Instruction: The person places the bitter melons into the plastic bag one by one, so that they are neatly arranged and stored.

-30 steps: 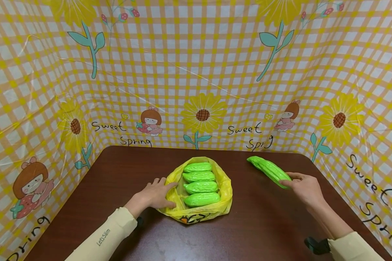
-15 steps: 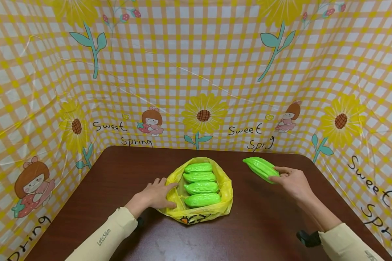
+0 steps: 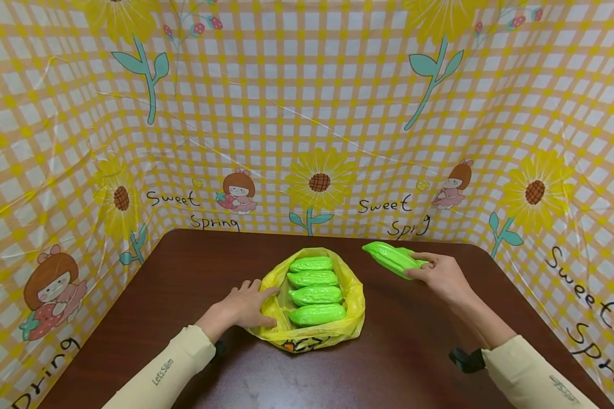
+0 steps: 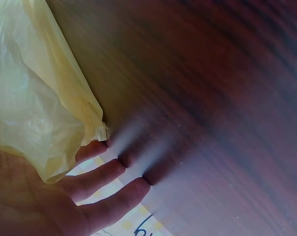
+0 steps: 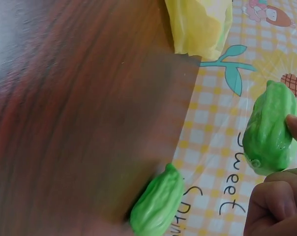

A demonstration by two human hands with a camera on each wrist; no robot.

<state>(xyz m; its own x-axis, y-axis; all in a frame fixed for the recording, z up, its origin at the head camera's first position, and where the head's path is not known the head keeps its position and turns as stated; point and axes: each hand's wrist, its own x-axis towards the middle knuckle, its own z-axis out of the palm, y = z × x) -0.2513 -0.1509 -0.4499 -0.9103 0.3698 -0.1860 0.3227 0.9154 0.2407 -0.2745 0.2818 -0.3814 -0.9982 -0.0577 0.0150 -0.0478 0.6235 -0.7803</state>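
Observation:
A yellow plastic bag (image 3: 355, 295) stands wide open on the table, with several bright green bitter melons (image 3: 314, 295) in a column inside. My left hand (image 3: 245, 305) rests on the bag's left edge, fingers spread and fairly straight. In the left wrist view, bag film (image 4: 45, 93) lies over the palm, and the fingertips reach past it. My right hand (image 3: 442, 278) pinches another bitter melon (image 3: 389, 258) by its right end, to the right of the bag. Behind it a further bitter melon (image 5: 158, 201) lies on the table, mostly hidden in the head view.
The dark brown wooden table (image 3: 194, 261) has a back edge meeting a yellow checked cloth (image 3: 266, 113), which hangs at the back and both sides. Dark straps show at both wrists, the right strap (image 3: 467, 360) most plainly.
My right hand has moved left, towards the bag, with the bitter melon, drawing away from the other one behind it. The left hand and bag have stayed in place.

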